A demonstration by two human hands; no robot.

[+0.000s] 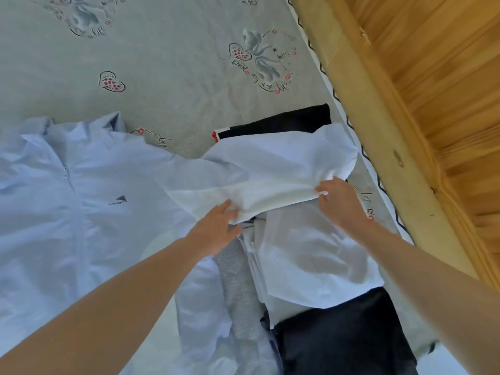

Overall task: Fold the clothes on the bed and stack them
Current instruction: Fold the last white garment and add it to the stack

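While both hands pinch the white shirt (pixel 276 169), it is mid-fold over the pile at the bed's right edge.
Left hand (pixel 216 228) grips the near-left edge of the raised fold, fingers curled into the cloth; right hand (pixel 338 201) pinches the near-right edge, thumb on top. Shirt lies just ahead of both hands, touching them, its far part draped over a black garment (pixel 284 123), with another white piece (pixel 311 253) under the wrists and dark trousers (pixel 338 334) nearer. To fold well, I'd keep both corners level, pull taut, lay the edge down square, then smooth. Risk: dragging lower layers askew. Pale blue jacket (pixel 67 198) lies spread well left on the bed sheet (pixel 176 63), unfolded.
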